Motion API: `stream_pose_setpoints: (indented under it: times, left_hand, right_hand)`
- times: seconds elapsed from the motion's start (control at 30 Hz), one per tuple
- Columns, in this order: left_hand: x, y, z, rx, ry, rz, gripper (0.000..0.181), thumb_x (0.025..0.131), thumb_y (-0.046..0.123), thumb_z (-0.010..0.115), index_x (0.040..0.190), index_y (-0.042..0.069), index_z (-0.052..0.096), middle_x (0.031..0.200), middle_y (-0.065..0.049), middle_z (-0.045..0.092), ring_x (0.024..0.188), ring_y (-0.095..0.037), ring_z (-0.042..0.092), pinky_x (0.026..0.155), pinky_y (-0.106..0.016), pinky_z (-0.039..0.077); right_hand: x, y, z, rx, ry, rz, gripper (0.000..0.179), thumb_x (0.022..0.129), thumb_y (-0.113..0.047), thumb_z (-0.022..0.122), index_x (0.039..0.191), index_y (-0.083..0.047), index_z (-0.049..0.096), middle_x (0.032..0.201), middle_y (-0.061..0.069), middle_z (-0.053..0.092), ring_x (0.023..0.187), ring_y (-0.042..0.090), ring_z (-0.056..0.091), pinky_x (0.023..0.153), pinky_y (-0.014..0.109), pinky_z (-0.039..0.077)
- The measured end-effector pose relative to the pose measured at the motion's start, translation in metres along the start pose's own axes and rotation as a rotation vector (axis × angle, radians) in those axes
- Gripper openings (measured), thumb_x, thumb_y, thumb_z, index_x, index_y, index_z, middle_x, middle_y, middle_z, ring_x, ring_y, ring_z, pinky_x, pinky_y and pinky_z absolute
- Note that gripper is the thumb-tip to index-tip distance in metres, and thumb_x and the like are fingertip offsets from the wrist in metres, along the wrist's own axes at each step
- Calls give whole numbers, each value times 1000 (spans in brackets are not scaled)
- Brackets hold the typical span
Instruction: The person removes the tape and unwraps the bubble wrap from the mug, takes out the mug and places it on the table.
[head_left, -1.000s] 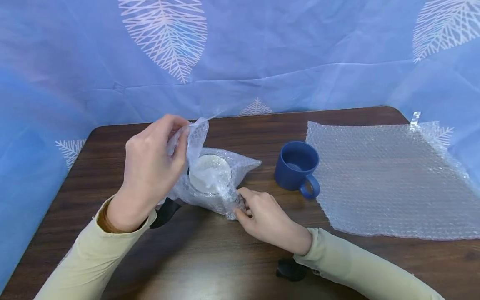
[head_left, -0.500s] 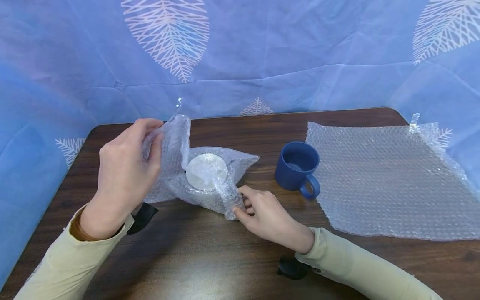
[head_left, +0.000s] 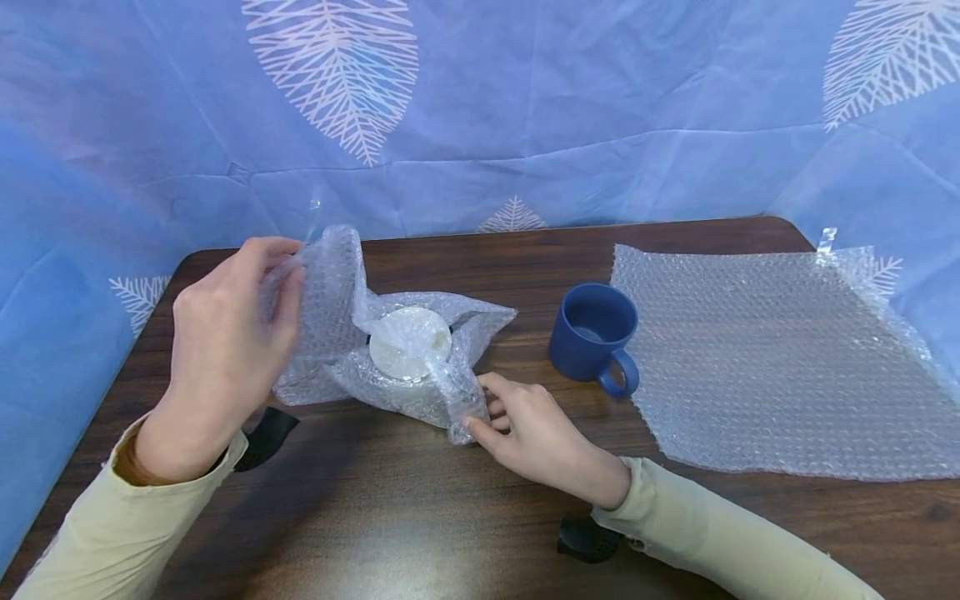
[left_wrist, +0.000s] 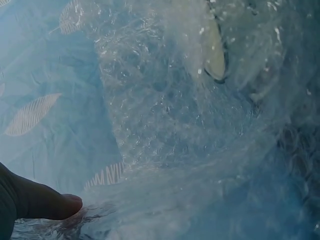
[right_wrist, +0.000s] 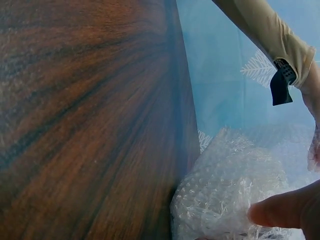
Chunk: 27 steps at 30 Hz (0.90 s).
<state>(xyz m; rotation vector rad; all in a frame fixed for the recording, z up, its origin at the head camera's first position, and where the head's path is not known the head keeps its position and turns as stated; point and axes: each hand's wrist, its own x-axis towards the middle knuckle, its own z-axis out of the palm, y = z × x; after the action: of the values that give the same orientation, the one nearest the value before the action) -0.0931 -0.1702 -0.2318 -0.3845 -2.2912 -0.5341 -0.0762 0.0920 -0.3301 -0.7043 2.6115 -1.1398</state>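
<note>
A sheet of bubble wrap lies partly folded round a thing with a round whitish face; the plastic blurs what kind it is. My left hand pinches a raised flap of this wrap on the left, above the table. On the near right side, my right hand pinches a gathered corner of it between thumb and fingers. In the left wrist view, the thumb presses on the bubble wrap. Low in the right wrist view, the other thumb lies against the crumpled wrap.
An upright blue mug stands right of the wrapped thing, handle toward the near right. Beside it, a flat second bubble wrap sheet covers the table's right part. The brown wooden table ends at a blue leaf-patterned cloth.
My left hand has moved left and slightly down, drawing the flap of bubble wrap away from the round whitish face. My right hand has stayed nearly still on the corner.
</note>
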Motion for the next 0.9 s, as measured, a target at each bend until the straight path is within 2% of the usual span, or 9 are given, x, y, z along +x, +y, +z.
stream_pose_setpoints:
  times: [0.17,0.53,0.9]
  left_hand:
    - [0,-4,-2,3,11,-11,20,90,1,60,109,-5,62,98,-21,71,84,-36,67,68,-50,48]
    - [-4,-12,-7,38,-9,-47,22,90,2,61,109,-8,61,100,-25,69,88,-39,66,70,-51,48]
    - [-8,-20,-9,59,-9,-61,22,90,3,61,109,-8,61,99,-25,69,86,-40,66,68,-51,47]
  right_hand:
    - [-1,2,0,10,-2,0,44,91,-16,65,127,5,52,98,16,71,83,22,72,69,23,56]
    - [-3,3,-3,69,-13,8,45,93,-21,64,127,4,52,98,16,70,82,21,72,69,22,56]
    - [-4,4,-3,101,-14,-1,44,93,-21,64,127,4,52,100,17,70,84,22,72,69,22,56]
